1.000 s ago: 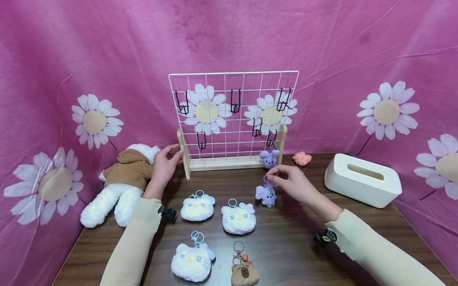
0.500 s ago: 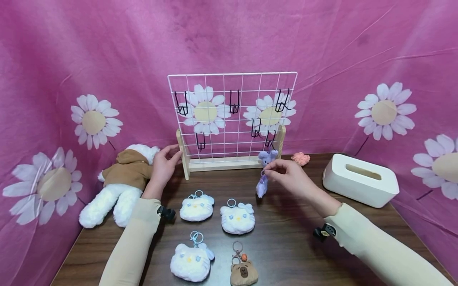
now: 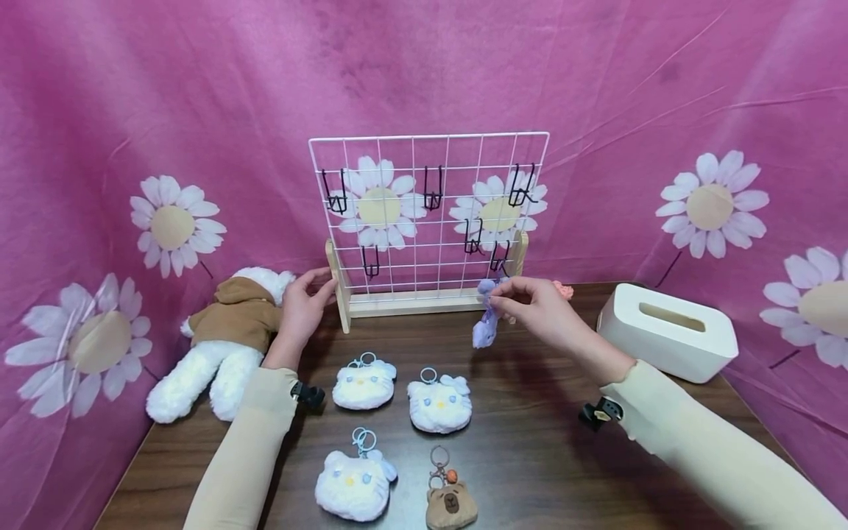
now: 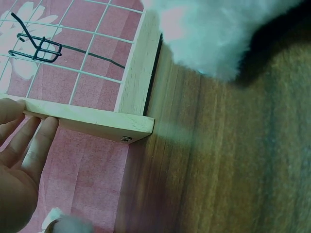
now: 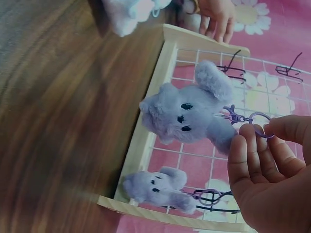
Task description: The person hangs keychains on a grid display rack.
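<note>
My right hand (image 3: pixel 539 313) pinches the purple metal ring (image 5: pixel 261 124) of a lilac plush keychain (image 5: pixel 182 114) with big ears, which dangles in front of the rack's lower right corner. A second lilac plush keychain (image 5: pixel 158 189) hangs from a black hook (image 3: pixel 500 256) there, mostly hidden by the held one in the head view. The white wire grid rack (image 3: pixel 429 221) stands upright in a wooden base. On its left side, my left hand (image 3: pixel 306 309) grips the wooden upright (image 4: pixel 87 116), thumb on one face and fingertips on the other.
Three white cat-face plush keychains (image 3: pixel 440 405) and a brown bear keychain (image 3: pixel 452 504) lie on the wooden table (image 3: pixel 530 471). A white plush toy in a brown hoodie (image 3: pixel 235 320) lies left, a white tissue box (image 3: pixel 669 335) right. Several more black hooks (image 3: pixel 433 188) hang on the grid.
My right hand has lifted the lilac plush keychain up and toward the rack, turning it sideways; it now overlaps the hung one. My left hand stays at the upright.
</note>
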A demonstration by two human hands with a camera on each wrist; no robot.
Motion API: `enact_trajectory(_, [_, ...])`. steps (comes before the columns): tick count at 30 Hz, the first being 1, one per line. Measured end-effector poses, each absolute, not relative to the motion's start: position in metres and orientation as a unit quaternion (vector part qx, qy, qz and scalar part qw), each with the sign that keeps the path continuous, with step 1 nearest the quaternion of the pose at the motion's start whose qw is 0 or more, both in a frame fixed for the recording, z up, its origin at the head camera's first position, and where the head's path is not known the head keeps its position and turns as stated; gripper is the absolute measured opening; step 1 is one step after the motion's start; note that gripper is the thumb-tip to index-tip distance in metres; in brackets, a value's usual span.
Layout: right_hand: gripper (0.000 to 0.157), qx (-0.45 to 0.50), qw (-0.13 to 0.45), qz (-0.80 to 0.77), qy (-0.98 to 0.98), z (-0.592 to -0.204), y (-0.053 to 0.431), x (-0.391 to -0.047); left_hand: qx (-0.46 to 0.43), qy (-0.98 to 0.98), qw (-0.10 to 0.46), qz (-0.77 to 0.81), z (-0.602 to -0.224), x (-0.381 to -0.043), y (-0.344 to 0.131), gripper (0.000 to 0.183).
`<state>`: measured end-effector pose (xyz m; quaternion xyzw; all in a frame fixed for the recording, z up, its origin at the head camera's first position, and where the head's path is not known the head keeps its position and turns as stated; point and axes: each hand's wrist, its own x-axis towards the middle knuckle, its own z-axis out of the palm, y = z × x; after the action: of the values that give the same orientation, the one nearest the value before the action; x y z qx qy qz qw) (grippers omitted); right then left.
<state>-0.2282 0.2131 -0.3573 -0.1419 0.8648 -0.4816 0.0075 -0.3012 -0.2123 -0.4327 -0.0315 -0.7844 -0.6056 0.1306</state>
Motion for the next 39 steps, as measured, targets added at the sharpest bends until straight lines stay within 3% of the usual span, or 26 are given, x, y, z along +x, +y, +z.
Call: enact_trajectory(39, [0.030,-0.108,-0.021,-0.524,0.844,-0.321,0.211,-0.273,-0.032,-0.779,0.125,-0.614,-0.433,-0.300,-0.213,0.039])
